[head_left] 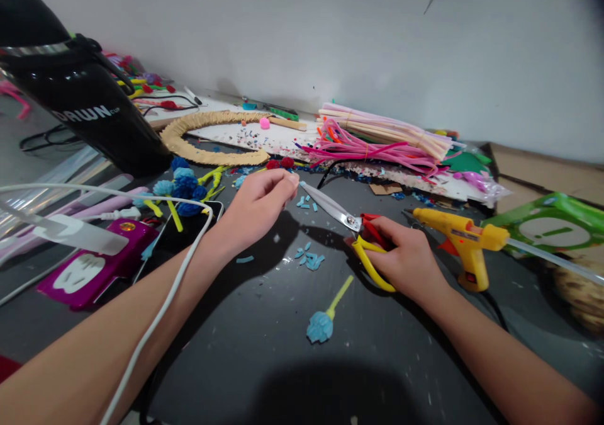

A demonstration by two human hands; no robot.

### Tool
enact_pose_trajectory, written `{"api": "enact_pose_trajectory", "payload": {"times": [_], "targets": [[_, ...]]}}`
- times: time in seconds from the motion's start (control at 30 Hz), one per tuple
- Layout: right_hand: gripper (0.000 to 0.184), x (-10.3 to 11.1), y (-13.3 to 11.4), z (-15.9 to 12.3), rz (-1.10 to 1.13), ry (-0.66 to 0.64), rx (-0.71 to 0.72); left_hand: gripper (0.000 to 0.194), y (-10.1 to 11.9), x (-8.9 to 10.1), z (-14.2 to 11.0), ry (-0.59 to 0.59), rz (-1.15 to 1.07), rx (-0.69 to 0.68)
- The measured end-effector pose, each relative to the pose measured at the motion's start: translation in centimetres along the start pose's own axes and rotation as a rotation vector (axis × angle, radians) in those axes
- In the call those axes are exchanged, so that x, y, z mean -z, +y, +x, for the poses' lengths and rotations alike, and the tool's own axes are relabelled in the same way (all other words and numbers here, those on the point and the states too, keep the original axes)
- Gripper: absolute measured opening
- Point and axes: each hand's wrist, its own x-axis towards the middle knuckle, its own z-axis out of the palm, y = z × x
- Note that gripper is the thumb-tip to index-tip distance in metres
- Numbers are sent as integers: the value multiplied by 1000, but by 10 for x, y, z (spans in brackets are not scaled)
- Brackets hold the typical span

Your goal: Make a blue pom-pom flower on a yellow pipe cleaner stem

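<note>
My right hand [401, 252] grips the scissors [333, 211], which have red and yellow handles. Their silver blades look closed or nearly so and point at the fingertips of my left hand [264, 201]. That hand is pinched, and a bit of light-blue strip [302, 184] shows where its fingertips meet the blade tips; most of it is hidden. Below the blades lie several short light-blue cut pieces [312, 260]. A light-blue flower [319, 327] with a yellow-green stem rests on the dark table nearer me.
A yellow glue gun [465, 233] stands at right beside a green package [550, 226]. Pink pipe cleaners [368, 148] and a tan wrapped ring [189, 138] lie behind. At left are blue flowers [186, 182], a purple power adapter [87, 267], a black bottle [94, 91]; a white cable [170, 293] crosses my left forearm.
</note>
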Motion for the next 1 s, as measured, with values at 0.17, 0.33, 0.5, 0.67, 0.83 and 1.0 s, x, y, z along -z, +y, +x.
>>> {"api": "enact_pose_trajectory", "payload": {"times": [0.17,0.33,0.5,0.67,0.83,1.0], "targets": [[27,0,-1,0,-1,4,-1,35,1,0,0,2,25,2],[27,0,-3,0,19,8,-13,35,2,0,-1,4,32,11],[27,0,-2,0,14,2,-22,35,3,-1,-1,2,20,16],[27,0,0,0,4,11,-4,35,3,-1,-1,-4,23,9],[26,1,0,1,-5,14,18,35,3,-1,-1,-10,6,12],[25,0,-1,0,-8,13,6,35,2,0,0,-7,13,18]]}}
